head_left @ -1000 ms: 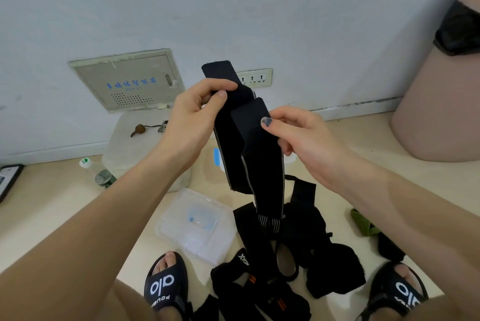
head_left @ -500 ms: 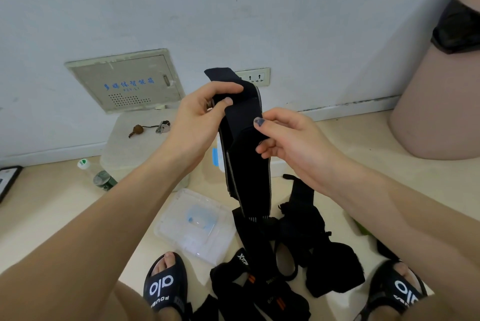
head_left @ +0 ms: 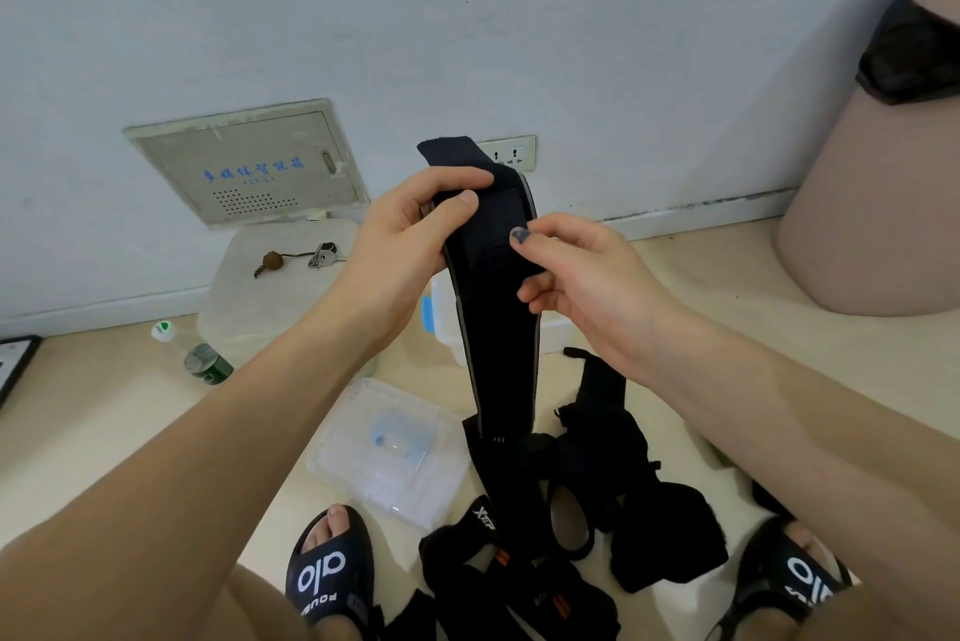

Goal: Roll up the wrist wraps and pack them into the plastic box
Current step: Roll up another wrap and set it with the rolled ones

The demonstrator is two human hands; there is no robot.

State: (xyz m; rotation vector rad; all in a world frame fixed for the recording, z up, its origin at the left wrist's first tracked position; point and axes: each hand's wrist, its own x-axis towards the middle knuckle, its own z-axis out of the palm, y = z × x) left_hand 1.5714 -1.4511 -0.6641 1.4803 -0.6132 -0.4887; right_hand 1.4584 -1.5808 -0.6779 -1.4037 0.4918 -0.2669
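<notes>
The left hand (head_left: 410, 230) pinches the top of a black wrap (head_left: 498, 328), letting it hang straight. The right hand (head_left: 582, 277) pinches its edge, likely to start rolling.

Both hands (head_left: 410, 235) (head_left: 582, 287) raised (fingers pinching)

"alo" on left sandal (head_left: 324, 575); "FZY-L1" on wall panel (head_left: 249, 173).
</notes>
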